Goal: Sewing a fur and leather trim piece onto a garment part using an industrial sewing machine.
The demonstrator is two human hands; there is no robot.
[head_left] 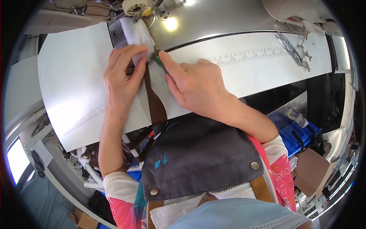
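1. One fluffy white piece (136,34), top centre-left of frame, lying on the worktable (244,76) beside the machine's pale ridged wheel (135,7).
2. Brown strap (157,105) shows from just below the fluff's lower end, drops through mid-frame, goes over the table's near edge.
3. Left hand (121,76), upper left of centre: thumb and forefinger narrow, tips at the fluff's lower end. Contact likely; can't tell if it's actually pinched.
4. Right hand (196,82), just right of it: fingers closed round a small green-handled tool (160,63), forefinger stretched along it toward the fluff's lower right corner. Tool tip too small to read.
5. Step in hand, my judgement: steadying the fluff while the tool works its edge near the strap.
6. Next move seems to call for keeping the left fingertips clear of the tool and the strap flat.
7. Further out: metal tongs-like tool (288,46) upper right, dark apron (202,149) lower centre, blue crate (293,139) and cardboard box (312,173) right.
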